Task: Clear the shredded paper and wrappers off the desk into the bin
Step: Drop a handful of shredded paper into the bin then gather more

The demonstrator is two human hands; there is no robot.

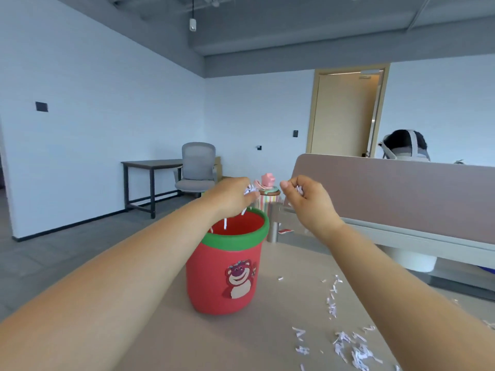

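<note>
I see my left hand (232, 195) closed on shredded paper directly above the mouth of the red bear bin (225, 266), strips already falling in. My right hand (308, 202) grips another bunch just right of the rim, so it must go left. More shreds (348, 344) lie on the desk (241, 344).

Red bin (214, 285) with green rim (235, 238), printed with a pink-and-cream bear (239, 279). White shredded paper (356, 352) strewn over beige surface (241, 341). Grey office chair (197, 170), mauve partition (401, 194), pale wooden door (345, 113), pale blue walls (107, 103).
</note>
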